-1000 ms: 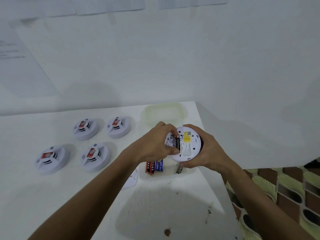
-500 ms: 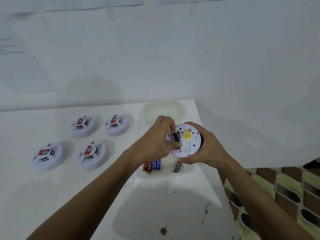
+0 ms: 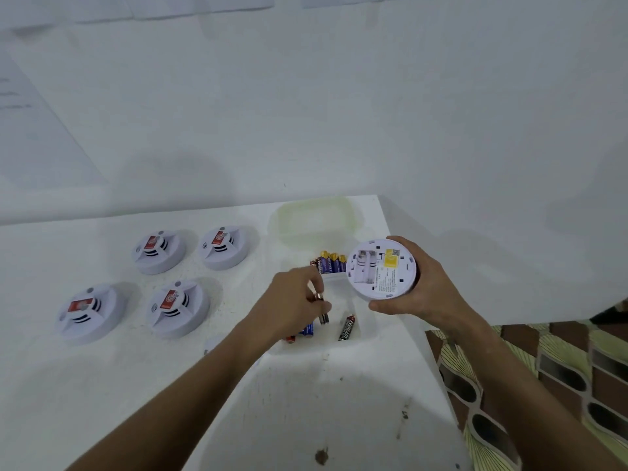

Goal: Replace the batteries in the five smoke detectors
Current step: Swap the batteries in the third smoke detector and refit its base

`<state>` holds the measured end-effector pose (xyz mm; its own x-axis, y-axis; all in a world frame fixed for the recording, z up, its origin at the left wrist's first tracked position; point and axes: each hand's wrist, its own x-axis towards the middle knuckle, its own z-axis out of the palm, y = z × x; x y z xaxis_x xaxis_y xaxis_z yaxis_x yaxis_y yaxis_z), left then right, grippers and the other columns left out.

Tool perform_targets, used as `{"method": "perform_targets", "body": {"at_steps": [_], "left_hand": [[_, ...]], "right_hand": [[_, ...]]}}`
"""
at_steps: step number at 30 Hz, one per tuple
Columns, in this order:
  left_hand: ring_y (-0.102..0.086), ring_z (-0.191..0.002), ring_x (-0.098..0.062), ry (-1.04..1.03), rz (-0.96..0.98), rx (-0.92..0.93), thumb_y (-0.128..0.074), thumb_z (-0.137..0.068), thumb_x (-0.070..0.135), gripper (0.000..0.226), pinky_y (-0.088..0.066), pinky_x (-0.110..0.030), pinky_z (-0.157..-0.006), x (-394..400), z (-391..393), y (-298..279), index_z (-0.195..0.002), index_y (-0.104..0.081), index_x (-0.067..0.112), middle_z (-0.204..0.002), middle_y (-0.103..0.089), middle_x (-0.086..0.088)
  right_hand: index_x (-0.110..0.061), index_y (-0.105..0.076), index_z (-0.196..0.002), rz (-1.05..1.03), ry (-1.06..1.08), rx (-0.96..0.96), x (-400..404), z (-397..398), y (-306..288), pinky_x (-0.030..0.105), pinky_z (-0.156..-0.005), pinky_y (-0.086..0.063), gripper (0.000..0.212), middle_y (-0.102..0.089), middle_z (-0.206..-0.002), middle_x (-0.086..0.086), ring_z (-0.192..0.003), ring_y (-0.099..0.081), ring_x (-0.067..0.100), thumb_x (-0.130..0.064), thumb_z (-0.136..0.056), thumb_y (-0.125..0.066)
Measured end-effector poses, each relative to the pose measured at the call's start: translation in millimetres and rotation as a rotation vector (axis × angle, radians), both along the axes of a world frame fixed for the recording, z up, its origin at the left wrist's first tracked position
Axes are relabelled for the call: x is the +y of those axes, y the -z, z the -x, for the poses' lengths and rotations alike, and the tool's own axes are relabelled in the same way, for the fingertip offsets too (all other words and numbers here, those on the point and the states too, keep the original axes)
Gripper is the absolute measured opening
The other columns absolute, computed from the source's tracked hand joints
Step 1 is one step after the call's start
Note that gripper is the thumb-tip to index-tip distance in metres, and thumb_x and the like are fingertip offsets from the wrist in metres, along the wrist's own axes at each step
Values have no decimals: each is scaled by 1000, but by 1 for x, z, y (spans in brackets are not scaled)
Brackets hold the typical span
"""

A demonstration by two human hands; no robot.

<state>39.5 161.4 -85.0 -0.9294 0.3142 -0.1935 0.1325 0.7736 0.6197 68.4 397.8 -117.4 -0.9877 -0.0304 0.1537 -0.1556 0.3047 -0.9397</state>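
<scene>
My right hand grips a white round smoke detector back side up, over the table's right part; its battery bay shows bare slots beside a yellow label. My left hand pinches a dark battery just above a clear tray. In the tray lie a black battery, blue and red batteries partly under my hand, and a row of blue batteries at its far end. Several other white smoke detectors with red stickers sit face up at left, such as the nearest smoke detector.
A pale translucent lid lies at the table's far right corner against the white wall. The white table ends at right, where patterned floor tiles show. A small white part peeks out beside my left forearm.
My left hand left the detector's battery bay and dropped toward the tray with a battery pinched in its fingers. The right hand shifted the detector right; the bay now shows no batteries.
</scene>
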Motion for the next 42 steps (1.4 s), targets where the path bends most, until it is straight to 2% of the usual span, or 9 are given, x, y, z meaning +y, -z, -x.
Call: {"method": "perform_targets", "body": {"at_steps": [6,10,16,21,28,32,35,40,42], "left_hand": [[-68,-72,-18,64,200,21,-68,-86,33,18,-56,-31,-65,8,-1,14,-99,-63,21,-93,-67,-1],[-66,-76,-16,50,221,79,-64,-88,39,23,-56,-32,-71,4,4,9,-103,-64,22,-92,-64,2],[-65,-63,-12,-52,111,187,-63,-89,32,14,-48,-20,-53,-1,36,-12,-95,-65,19,-72,-61,8],[-61,-71,-18,-65,66,152,-66,-88,30,27,-50,-28,-66,10,72,-3,-109,-63,14,-102,-63,-6],[-65,-65,-15,3,122,39,-67,-87,40,45,-47,-26,-63,22,97,20,-123,-59,15,-119,-60,-7],[-64,-101,-20,33,142,64,-66,-87,44,47,-42,-23,-78,24,101,29,-123,-62,13,-130,-58,-5],[-62,-99,-19,35,122,79,-67,-86,42,42,-42,-22,-77,26,103,33,-117,-66,12,-121,-63,-6],[-61,-62,-11,-21,8,95,-70,-83,27,27,-45,-17,-56,27,98,28,-104,-69,11,-83,-69,-4],[-62,-59,-9,-61,-76,132,-67,-84,22,21,-46,-16,-55,26,91,17,-103,-68,13,-74,-70,-1]], "right_hand": [[-36,-52,-124,-12,5,-20,-3,1,-1,13,-84,-52,90,-65,-118,-15,-108,-60,0,-16,-47,-93],[-25,-52,-130,-5,4,-27,1,3,2,15,-83,-53,93,-65,-120,-10,-108,-61,1,-1,-51,-95],[-24,-51,-130,-3,1,-36,2,3,3,14,-83,-52,93,-64,-120,-9,-108,-61,0,0,-52,-94],[-30,-51,-128,4,-4,-51,-1,1,1,17,-85,-54,92,-64,-117,-18,-111,-60,4,-13,-48,-93],[-26,-49,-128,-2,-14,-47,0,4,2,15,-82,-52,93,-65,-114,-20,-109,-61,1,5,-52,-92],[-22,-49,-132,12,-18,-56,3,4,3,18,-83,-53,96,-65,-116,-16,-110,-60,5,4,-51,-93],[-23,-50,-130,13,-23,-52,2,7,3,15,-81,-52,94,-65,-115,-18,-109,-61,3,6,-52,-92],[-26,-49,-127,0,-35,-36,-1,11,2,12,-81,-50,92,-64,-114,-20,-109,-60,1,5,-52,-92],[-28,-49,-126,-2,-37,-29,-2,13,1,12,-82,-50,92,-64,-115,-20,-109,-60,2,4,-52,-93]]}}
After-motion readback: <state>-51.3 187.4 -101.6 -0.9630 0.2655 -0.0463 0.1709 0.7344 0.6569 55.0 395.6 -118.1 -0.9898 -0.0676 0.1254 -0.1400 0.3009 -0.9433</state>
